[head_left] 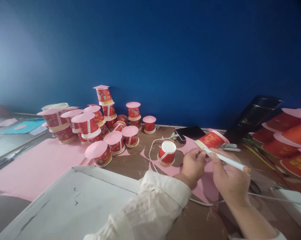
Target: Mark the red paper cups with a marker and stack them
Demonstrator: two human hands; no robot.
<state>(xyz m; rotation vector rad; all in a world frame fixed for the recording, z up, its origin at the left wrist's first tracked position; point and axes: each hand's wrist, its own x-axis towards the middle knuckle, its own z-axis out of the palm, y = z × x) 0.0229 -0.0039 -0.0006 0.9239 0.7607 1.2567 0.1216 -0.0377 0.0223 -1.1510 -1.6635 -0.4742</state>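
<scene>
My left hand (194, 165) is closed, its fingers pinched at the rim of a red paper cup (212, 139) that is tipped on its side. A white pen (230, 161) with an orange-brown end is gripped in my right hand (231, 181). The pen's other end meets the cup near its yellow band, close to my left fingertips. Just left of my left hand, another red paper cup (166, 154) stands upside down with its white base up. Cut pink paper scraps (206, 186) lie under and around both hands.
Many red cups topped with pink paper discs (131, 131) stand stacked at left; more red cups (287, 133) are at right. Nearby are a phone (192, 132), a white cable (151, 151), a black bottle (250, 115), pink sheets (35, 163) and a white board (72, 206).
</scene>
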